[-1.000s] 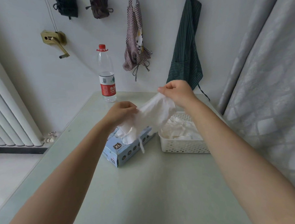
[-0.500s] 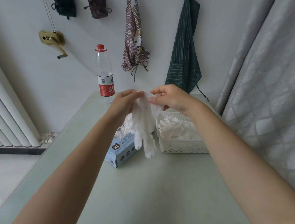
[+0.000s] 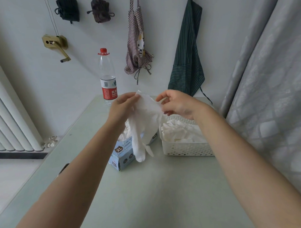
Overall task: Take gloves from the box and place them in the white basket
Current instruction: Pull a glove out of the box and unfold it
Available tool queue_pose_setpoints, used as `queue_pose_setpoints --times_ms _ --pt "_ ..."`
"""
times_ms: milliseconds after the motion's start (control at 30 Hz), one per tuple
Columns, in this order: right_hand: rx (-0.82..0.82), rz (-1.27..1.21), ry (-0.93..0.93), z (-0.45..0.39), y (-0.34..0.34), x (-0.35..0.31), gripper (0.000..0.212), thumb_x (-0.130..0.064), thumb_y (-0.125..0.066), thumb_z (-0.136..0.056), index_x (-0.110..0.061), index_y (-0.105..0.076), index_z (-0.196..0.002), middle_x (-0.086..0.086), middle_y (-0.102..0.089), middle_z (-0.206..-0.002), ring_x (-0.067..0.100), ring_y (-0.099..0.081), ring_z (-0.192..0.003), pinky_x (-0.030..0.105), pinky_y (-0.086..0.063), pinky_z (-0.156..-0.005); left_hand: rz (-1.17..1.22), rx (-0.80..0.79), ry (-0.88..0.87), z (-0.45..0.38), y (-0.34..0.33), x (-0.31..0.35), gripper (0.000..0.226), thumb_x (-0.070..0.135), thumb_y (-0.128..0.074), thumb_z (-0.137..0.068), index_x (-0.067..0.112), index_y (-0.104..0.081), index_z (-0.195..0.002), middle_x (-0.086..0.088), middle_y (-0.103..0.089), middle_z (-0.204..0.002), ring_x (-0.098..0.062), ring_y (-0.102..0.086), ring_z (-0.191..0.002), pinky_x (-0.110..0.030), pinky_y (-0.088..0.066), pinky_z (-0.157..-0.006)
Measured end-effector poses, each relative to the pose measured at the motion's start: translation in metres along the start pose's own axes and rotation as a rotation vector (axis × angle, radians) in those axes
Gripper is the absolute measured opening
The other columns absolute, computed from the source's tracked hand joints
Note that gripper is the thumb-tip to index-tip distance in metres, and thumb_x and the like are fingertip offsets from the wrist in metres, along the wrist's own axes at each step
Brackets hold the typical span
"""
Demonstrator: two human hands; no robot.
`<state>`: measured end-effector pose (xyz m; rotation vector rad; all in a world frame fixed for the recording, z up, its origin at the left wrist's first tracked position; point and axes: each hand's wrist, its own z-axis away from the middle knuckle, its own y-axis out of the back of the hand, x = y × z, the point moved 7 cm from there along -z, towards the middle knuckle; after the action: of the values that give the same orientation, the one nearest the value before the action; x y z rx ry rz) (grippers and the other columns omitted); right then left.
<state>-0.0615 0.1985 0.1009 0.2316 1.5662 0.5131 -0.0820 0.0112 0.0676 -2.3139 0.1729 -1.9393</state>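
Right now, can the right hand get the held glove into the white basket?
Probably yes: the right hand pinches the glove just above the open-topped white basket, nothing between them; the left hand also grips it.

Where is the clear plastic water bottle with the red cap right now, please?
The clear plastic water bottle with the red cap stands upright at the far edge of the pale green table, against the wall, beyond the left hand.

- Hands: two, a left hand and a right hand
- Glove held up: one
- Glove box: one
- White basket: one, its heaped gloves too crumpled to count
- Water bottle: one
- Aprons: two, a checked apron and a striped apron
- Hanging pouches: two, one black pouch, one brown pouch
- Table: one
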Motion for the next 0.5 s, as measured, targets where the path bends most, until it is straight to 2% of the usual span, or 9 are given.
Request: queue_pose_setpoints --times_ms 100,167,233,267,367,433,500 --pt "-0.149 0.146 -0.048 0.003 -0.006 0.001 0.042 0.0 -0.065 -0.081 -0.018 -0.059 -0.119 0.008 -0.059 -0.107 0.016 -0.058 -0.089 0.028 -0.048 -0.075 -0.006 -0.069 -0.022 0.004 -0.007 0.005 0.008 0.022 -0.068 -0.09 0.021 -0.075 -0.09 0.004 -0.068 -0.086 -0.013 -0.06 -0.082 -0.029 -0.047 -0.077" --pt "-0.195 0.165 -0.036 0.005 -0.012 -0.002 0.044 -0.018 -0.073 -0.083 -0.019 -0.058 -0.124 0.004 -0.062 -0.114 0.015 -0.06 -0.101 0.03 -0.047 -0.084 -0.008 -0.152 -0.01 0.008 -0.015 0.007 0.009 0.02 -0.065 -0.092 0.018 -0.074 -0.092 0.001 -0.068 -0.087 -0.015 -0.06 -0.083 -0.028 -0.048 -0.074" --pt "-0.164 0.115 0.007 0.004 -0.013 -0.006 0.043 -0.033 -0.075 -0.084 -0.015 -0.062 -0.121 0.006 -0.066 -0.118 0.016 -0.062 -0.104 0.031 -0.047 -0.09 -0.02 -0.235 -0.002 0.011 -0.023 0.006 0.012 0.02 -0.063 -0.093 0.015 -0.073 -0.096 -0.004 -0.068 -0.09 -0.019 -0.06 -0.084 -0.031 -0.05 -0.073" --pt "-0.14 0.097 0.031 0.004 -0.014 -0.009 0.04 -0.035 -0.073 -0.085 -0.012 -0.065 -0.117 0.007 -0.068 -0.114 0.015 -0.063 -0.097 0.031 -0.048 -0.088 -0.034 -0.258 -0.005 0.013 -0.024 0.005 0.013 0.021 -0.063 -0.094 0.015 -0.073 -0.097 -0.005 -0.068 -0.09 -0.019 -0.061 -0.082 -0.031 -0.05 -0.071" --pt "-0.004 0.124 0.068 -0.001 -0.009 -0.013 0.029 -0.033 -0.07 -0.089 -0.007 -0.069 -0.1 0.003 -0.064 -0.085 0.013 -0.055 -0.076 0.03 -0.045 -0.075 -0.048 -0.269 -0.025 0.013 -0.026 0.003 0.012 0.022 -0.063 -0.094 0.016 -0.073 -0.098 -0.003 -0.07 -0.087 -0.016 -0.062 -0.075 -0.028 -0.052 -0.068" --pt "0.082 0.155 0.057 -0.004 -0.005 -0.015 0.027 -0.032 -0.069 -0.088 -0.007 -0.068 -0.097 0.0 -0.06 -0.082 0.013 -0.054 -0.075 0.03 -0.044 -0.071 -0.062 -0.279 -0.006 0.013 -0.026 -0.001 0.013 0.023 -0.065 -0.093 0.017 -0.071 -0.102 -0.005 -0.071 -0.088 -0.018 -0.065 -0.075 -0.031 -0.054 -0.069" --pt "0.151 0.157 0.047 -0.007 -0.003 -0.017 0.02 -0.026 -0.066 -0.087 -0.009 -0.068 -0.097 0.001 -0.063 -0.085 0.015 -0.057 -0.078 0.032 -0.047 -0.071 -0.104 -0.314 0.038 0.012 -0.025 -0.009 0.021 0.023 -0.069 -0.09 0.013 -0.069 -0.109 -0.012 -0.073 -0.098 -0.027 -0.07 -0.085 -0.039 -0.057 -0.079"
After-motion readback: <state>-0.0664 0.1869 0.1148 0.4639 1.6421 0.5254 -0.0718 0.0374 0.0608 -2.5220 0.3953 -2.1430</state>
